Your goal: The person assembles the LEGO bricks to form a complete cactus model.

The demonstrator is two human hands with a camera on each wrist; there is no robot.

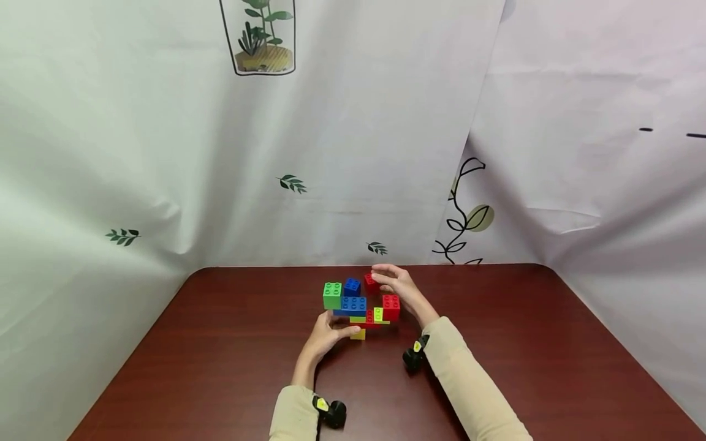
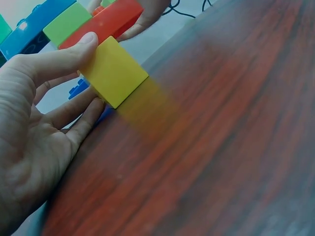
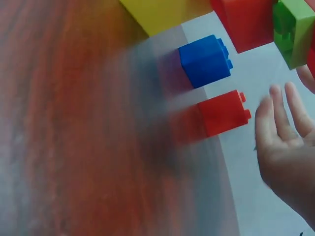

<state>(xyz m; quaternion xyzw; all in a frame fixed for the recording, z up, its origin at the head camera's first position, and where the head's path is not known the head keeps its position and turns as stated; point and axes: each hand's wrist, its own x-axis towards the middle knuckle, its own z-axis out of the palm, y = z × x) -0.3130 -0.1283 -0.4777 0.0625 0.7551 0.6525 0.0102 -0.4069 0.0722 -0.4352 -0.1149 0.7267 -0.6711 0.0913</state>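
A stepped build of toy building bricks (image 1: 353,304) in blue, green, red and yellow stands near the table's middle. At its lower left, my left hand (image 1: 325,337) grips it. In the left wrist view the thumb presses by the red brick (image 2: 106,22) and yellow base brick (image 2: 114,71), with the fingers behind. My right hand (image 1: 401,286) is at the build's far right side, fingers loosely extended and holding nothing. Close to those fingers stands a loose red brick (image 3: 224,114), apart from them in the right wrist view. Beside it is a loose blue brick (image 3: 204,61).
The dark red-brown table (image 1: 220,355) has its far edge just behind the loose bricks. A white printed curtain (image 1: 358,122) hangs behind and at both sides. Black wrist cameras (image 1: 333,414) sit on both sleeves.
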